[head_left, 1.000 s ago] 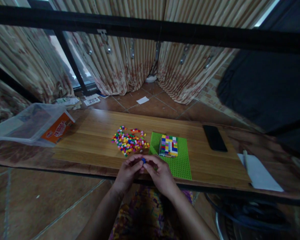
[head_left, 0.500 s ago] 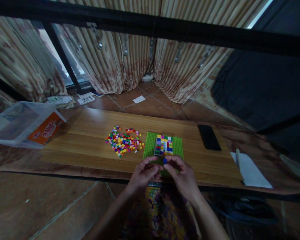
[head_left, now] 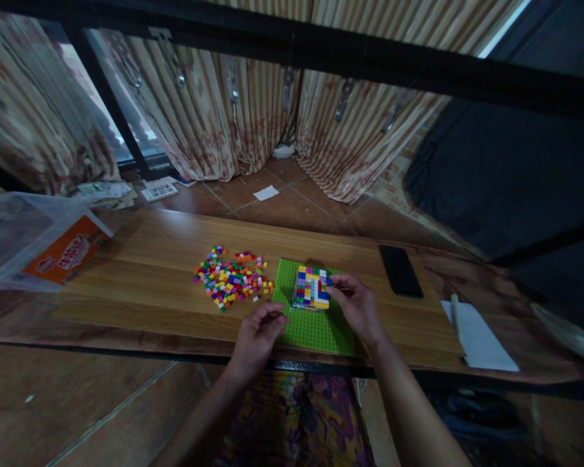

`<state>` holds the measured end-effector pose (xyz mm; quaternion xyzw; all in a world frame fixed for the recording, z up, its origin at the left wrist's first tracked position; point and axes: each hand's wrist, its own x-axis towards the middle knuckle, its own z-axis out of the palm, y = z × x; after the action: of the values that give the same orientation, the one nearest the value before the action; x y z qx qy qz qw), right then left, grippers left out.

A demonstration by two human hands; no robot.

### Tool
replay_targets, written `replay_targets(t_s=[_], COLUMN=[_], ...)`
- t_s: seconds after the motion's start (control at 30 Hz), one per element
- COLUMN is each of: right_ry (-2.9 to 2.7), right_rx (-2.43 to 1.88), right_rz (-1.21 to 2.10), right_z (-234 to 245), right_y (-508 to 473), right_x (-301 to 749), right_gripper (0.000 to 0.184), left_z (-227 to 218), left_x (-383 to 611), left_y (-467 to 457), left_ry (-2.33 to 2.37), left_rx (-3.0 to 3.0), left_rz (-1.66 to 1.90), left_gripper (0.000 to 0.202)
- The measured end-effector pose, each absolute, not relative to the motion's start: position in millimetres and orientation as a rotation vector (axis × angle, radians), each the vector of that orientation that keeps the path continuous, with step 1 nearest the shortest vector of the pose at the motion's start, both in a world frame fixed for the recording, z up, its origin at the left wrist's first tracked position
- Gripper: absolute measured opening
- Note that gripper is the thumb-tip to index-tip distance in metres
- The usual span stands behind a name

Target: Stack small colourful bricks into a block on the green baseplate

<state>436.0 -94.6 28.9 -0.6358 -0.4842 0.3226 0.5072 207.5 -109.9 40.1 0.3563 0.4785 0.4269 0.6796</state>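
Observation:
My right hand [head_left: 357,305] pinches a small blue brick [head_left: 329,282] between thumb and fingers, at the right edge of a multicoloured brick block [head_left: 312,287]. That block stands on a green studded baseplate [head_left: 316,331]. At the baseplate's left edge is my left hand [head_left: 257,336], its fingers curled, with a small gap between thumb and forefinger and nothing visible in it. Left of the baseplate lies a loose pile of small coloured bricks [head_left: 231,277].
The wooden board [head_left: 141,279] bears all this. A clear plastic box [head_left: 24,227] with an orange label stands at its left end. To the right are a black phone [head_left: 400,270], white paper [head_left: 491,337] and a pen-like object [head_left: 456,316]. A dark rail [head_left: 292,42] crosses above.
My hands have moved apart. The right one has carried the blue brick forward to the block's right edge; the left has drawn back leftward, uncovering the front of the baseplate.

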Motion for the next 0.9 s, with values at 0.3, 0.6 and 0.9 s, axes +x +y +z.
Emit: replay_targets(t_s=[0.3, 0.6, 0.9], right_ry=[-1.041, -1.080, -1.549], right_rx=[-1.466, -1.514, -1.582], right_rz=[0.865, 0.827, 0.405], right_z=[28.3, 32.3, 46.1], right_y=[-88.8, -88.7, -97.5], right_x=[433.6, 437.6, 436.3], right_gripper=[0.035, 0.032, 0.021], left_z=[36.0, 33.3, 31.8], left_x=[206.2, 205.4, 204.5], left_y=[-111.1, -111.3, -111.8], left_ry=[1.076, 1.096, 1.097], left_rx=[0.824, 0.839, 0.877], left_rz=[0.973, 0.958, 0.948], left_gripper=[0.027, 0.026, 0.026])
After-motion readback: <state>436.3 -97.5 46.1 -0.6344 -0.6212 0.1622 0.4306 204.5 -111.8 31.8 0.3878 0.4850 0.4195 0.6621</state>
